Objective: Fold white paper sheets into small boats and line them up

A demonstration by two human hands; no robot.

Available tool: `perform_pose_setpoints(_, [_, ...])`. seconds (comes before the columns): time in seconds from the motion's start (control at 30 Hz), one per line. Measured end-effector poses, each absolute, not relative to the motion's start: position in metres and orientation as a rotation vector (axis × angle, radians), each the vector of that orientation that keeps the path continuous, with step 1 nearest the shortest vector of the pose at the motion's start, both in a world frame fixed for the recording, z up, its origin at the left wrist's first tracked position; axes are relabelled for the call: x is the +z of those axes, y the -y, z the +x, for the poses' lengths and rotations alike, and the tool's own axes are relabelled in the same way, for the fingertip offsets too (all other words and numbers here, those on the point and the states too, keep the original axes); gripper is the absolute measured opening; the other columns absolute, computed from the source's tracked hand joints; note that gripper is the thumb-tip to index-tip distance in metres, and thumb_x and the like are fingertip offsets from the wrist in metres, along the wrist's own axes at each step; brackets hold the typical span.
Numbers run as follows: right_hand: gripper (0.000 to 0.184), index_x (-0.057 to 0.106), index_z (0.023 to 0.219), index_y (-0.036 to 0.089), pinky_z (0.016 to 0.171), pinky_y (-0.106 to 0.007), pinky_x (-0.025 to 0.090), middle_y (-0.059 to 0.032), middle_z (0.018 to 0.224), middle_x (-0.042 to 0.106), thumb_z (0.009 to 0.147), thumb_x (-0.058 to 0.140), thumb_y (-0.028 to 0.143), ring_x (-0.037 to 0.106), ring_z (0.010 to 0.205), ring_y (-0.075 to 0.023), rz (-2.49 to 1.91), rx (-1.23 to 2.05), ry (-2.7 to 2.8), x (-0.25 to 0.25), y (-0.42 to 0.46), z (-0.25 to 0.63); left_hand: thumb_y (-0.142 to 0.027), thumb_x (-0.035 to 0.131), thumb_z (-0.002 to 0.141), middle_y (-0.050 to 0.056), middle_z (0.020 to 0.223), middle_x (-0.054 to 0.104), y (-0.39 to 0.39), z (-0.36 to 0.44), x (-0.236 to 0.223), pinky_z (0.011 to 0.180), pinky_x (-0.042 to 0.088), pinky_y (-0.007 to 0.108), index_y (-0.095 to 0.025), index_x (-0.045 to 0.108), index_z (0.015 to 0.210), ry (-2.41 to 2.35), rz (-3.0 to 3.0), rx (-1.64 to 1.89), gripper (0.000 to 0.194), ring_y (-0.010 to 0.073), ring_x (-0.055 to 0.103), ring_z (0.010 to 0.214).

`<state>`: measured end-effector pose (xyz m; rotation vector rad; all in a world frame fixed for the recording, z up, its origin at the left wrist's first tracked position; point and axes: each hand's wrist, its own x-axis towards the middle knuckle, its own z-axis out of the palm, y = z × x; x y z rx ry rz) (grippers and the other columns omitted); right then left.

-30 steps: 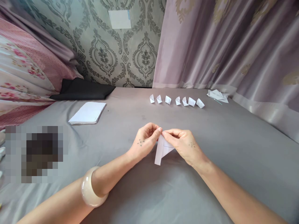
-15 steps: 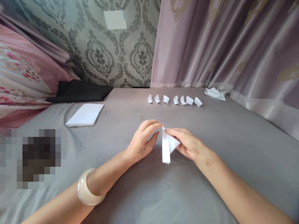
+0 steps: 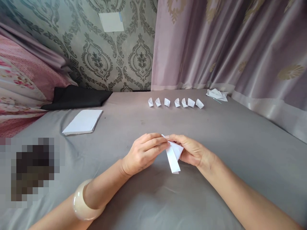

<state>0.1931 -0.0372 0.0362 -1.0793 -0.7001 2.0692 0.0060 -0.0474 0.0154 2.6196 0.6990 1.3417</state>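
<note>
Between my hands, above the grey cloth, is a folded white paper (image 3: 173, 158) with a long narrow strip hanging down and a triangular flap pointing right. My left hand (image 3: 146, 150) has its fingers closed over the upper left edge of the paper; the thumb is hidden behind them. My right hand (image 3: 189, 148) pinches the top and right side, its thumb along the upper edge and the other fingers partly behind the flap. A pale bangle (image 3: 87, 201) circles my left wrist.
A row of several small folded paper pieces (image 3: 177, 102) stands at the back of the grey cloth (image 3: 115, 121). A stack of white paper (image 3: 82, 122) lies left, near a black cloth (image 3: 79, 97). Crumpled papers (image 3: 217, 95) lie back right, beside the curtain (image 3: 216, 48).
My left fingers have closed onto the paper's upper edge, where they were apart from it. The paper's strip has tilted, its lower end swinging right. The view has shifted slightly.
</note>
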Motion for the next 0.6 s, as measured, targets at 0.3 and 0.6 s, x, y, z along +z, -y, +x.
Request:
perform_pose_setpoints(0.3, [0.016, 0.055, 0.061, 0.014, 0.045, -0.016, 0.039, 0.0043, 0.051, 0.05, 0.071, 0.067, 0.014, 0.047, 0.047, -0.0057, -1.136, 2.193, 0.543, 0.032, 0.035, 0.193, -0.002, 0.057, 0.083, 0.01, 0.104, 0.07, 0.055, 0.017, 0.022, 0.084, 0.054, 0.032, -0.017, 0.063, 0.115, -0.517, 2.55, 1.462, 0.035, 0.0191, 0.064, 0.097])
perform_pose_setpoints(0.6, [0.013, 0.056, 0.07, 0.014, 0.044, -0.014, 0.036, 0.0034, 0.056, 0.051, 0.073, 0.066, 0.02, 0.045, 0.046, -0.0041, -1.086, 2.377, 0.377, 0.032, 0.038, 0.193, -0.016, 0.062, 0.085, 0.004, 0.094, 0.073, 0.06, 0.024, 0.024, 0.079, 0.054, 0.026, -0.022, 0.074, 0.093, -0.733, 1.598, 1.322, 0.016, 0.0162, 0.067, 0.085])
